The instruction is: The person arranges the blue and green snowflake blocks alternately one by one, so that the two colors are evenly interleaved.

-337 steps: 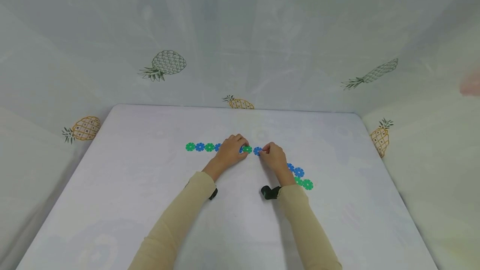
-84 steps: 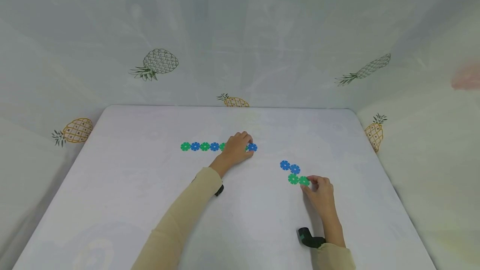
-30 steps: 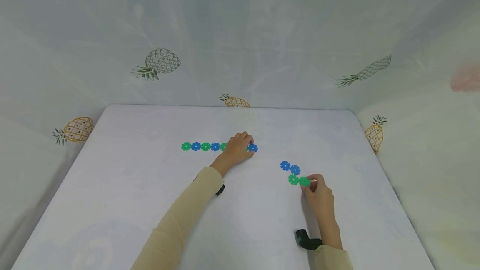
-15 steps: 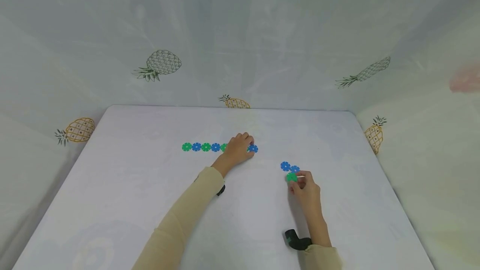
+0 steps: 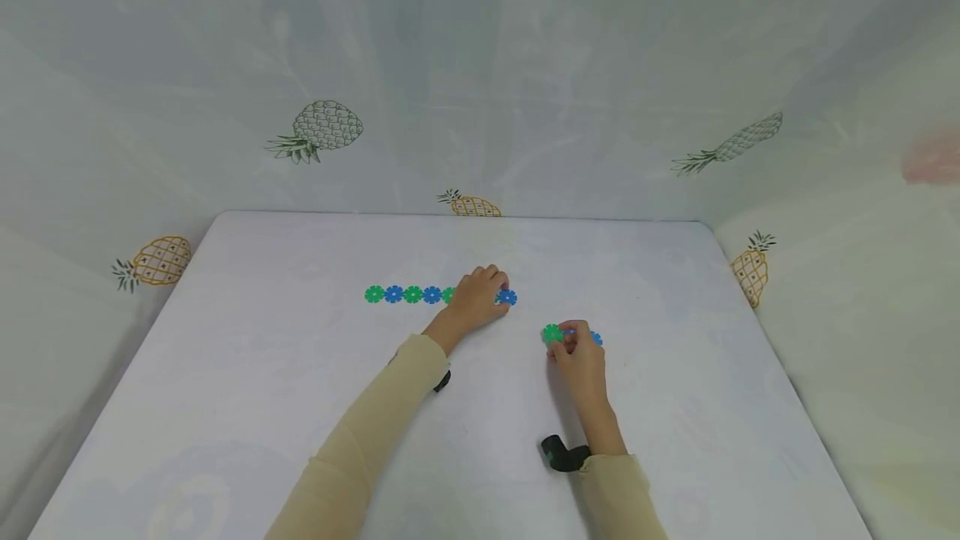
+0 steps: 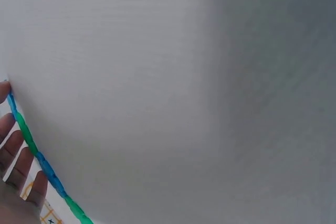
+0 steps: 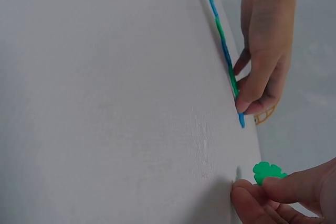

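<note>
A row of flower-shaped discs (image 5: 412,295), green and blue by turns, runs across the far part of the table. My left hand (image 5: 474,300) lies over its right part, thumb and fingers holding it near the blue end disc (image 5: 509,297). In the right wrist view, that left hand (image 7: 268,61) has its fingertips on both sides of the row. My right hand (image 5: 583,361) pinches a green flower-shaped disc (image 5: 552,333) between thumb and finger, to the right of the row and nearer me. Part of a blue disc (image 5: 597,338) shows behind the right hand, which hides other loose discs.
A white table (image 5: 300,407) carries everything. Behind it hangs a pale cloth (image 5: 480,90) with printed pineapples. A black wrist device (image 5: 562,454) sits at the right wrist, close over the tabletop.
Since the oldest frame, a blue disc has joined the row's right end. The right hand then went to the loose discs, took a green one and carried it left and away from me.
</note>
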Action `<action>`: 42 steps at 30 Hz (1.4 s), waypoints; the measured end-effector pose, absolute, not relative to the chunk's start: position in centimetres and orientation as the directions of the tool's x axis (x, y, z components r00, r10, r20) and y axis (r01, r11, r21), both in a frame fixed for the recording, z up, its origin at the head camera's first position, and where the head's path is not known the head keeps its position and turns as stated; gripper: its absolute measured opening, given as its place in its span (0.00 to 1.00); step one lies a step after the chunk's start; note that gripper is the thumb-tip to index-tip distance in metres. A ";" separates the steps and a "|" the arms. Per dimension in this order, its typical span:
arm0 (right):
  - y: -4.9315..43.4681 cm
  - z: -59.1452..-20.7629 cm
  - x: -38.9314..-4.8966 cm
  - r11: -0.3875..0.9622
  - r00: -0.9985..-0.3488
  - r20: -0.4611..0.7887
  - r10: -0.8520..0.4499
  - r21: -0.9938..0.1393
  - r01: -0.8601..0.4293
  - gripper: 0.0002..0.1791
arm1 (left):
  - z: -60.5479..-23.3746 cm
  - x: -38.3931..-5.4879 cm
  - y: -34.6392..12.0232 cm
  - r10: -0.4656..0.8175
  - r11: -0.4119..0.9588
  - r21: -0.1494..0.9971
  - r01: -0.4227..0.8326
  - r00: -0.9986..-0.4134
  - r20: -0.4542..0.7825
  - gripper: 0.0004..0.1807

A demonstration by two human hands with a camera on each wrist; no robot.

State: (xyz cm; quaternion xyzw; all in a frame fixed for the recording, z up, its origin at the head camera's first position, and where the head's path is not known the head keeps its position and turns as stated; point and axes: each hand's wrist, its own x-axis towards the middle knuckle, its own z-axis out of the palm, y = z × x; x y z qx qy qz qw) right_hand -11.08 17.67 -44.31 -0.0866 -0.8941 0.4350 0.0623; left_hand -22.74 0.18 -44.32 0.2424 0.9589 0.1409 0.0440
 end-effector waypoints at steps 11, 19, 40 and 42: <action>16.2 -44.3 -14.1 0.664 -0.980 0.083 0.179 -0.745 0.058 0.14 | -44.0 -22.6 0.2 0.476 0.843 0.293 0.452 -0.880 -0.011 0.17; 15.9 -44.5 -16.3 0.662 -0.987 0.027 0.159 -0.745 0.086 0.15 | -44.1 -22.7 0.2 0.475 0.846 0.285 0.451 -0.880 -0.017 0.17; 15.9 -44.4 -19.0 0.713 -0.989 -0.115 0.096 -0.686 0.149 0.14 | -44.6 -22.8 0.1 0.479 0.846 0.274 0.458 -0.878 -0.013 0.17; 15.9 -44.4 -19.1 0.719 -0.989 -0.124 0.076 -0.680 0.140 0.14 | -44.5 -22.8 0.1 0.478 0.847 0.276 0.455 -0.878 -0.019 0.17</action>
